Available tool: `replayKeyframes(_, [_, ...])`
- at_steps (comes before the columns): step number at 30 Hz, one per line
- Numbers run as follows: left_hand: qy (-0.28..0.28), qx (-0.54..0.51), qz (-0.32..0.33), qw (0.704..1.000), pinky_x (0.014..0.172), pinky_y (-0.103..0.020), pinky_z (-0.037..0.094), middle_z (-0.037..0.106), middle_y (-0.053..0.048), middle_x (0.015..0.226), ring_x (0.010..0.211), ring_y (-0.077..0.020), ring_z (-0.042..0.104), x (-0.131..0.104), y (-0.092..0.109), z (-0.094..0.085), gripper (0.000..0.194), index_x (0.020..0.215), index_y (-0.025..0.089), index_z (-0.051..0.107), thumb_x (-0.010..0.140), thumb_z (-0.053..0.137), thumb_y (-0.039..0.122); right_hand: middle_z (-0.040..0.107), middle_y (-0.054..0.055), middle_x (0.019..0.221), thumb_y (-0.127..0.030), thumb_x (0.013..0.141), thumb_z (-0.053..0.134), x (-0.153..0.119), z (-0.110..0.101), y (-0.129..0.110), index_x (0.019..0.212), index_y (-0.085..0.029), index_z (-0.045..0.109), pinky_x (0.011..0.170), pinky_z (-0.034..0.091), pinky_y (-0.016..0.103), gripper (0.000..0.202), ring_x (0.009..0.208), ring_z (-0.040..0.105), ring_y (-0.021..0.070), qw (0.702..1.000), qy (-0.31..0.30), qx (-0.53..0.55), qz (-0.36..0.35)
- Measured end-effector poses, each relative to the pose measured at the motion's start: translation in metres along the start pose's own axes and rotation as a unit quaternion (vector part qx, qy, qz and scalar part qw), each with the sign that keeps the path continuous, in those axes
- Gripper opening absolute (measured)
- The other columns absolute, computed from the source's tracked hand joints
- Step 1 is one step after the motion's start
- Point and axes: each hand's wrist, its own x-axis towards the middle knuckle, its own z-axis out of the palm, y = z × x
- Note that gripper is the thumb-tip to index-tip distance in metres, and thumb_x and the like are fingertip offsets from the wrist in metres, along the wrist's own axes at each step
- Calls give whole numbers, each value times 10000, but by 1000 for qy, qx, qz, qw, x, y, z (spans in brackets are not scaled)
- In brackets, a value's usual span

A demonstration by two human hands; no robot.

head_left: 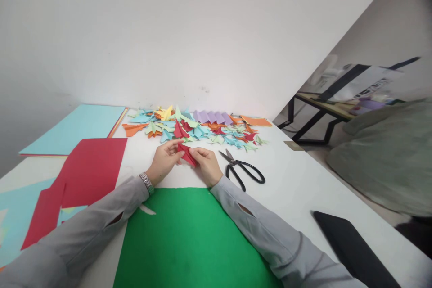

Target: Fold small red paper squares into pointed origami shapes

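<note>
A small folded piece of red paper (186,154) is held up between my two hands, above the white table just beyond the green sheet (182,234). My left hand (165,161) pinches its left edge between thumb and fingers. On the other side, my right hand (206,164) grips the right edge, thumb and index finger together. Close behind lies a heap of folded paper planes (199,131) in several colours. Black-handled scissors (239,168) rest to the right of my right hand, their blades slightly apart.
Red sheets (97,166) lie at the left, partly over light blue paper (23,209). A stack of coloured sheets (77,126) sits at the far left. Pleated purple paper (212,117) and orange paper (255,120) are by the wall. A black flat object (351,243) lies front right.
</note>
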Motion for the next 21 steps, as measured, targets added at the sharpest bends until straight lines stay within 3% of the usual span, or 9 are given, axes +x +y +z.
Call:
replayKeyframes(6, [13,29,16,999,458,-214,483,625,-44,793,662,-135,581,2,-7,-1,438,981,128,663,556,757,176,660,-2,618,-420,614,764,0,2,-1,689,-181,698,553,381,259,259,540,523,119,1000,-5,29,10])
replayKeyframes(10, [4,35,20,999,468,-223,490,620,-51,810,671,-138,575,0,-4,-2,443,1006,128,669,578,754,205,607,-23,540,-416,637,737,1,0,0,669,-174,677,471,336,241,251,456,455,94,1000,17,24,6])
replayKeyframes(16, [-22,38,40,998,486,-207,499,618,-54,920,637,-94,550,-2,-1,-1,472,1087,178,668,618,721,201,526,-82,439,-362,638,733,3,0,-1,900,-188,644,402,323,213,328,379,402,80,996,58,67,3])
replayKeyframes(21, [-38,48,24,998,494,-210,507,643,-47,843,653,-112,570,-2,-4,0,496,1097,149,675,608,734,208,584,-42,485,-387,626,750,3,1,-1,757,-166,641,377,334,196,279,394,453,76,995,43,92,12])
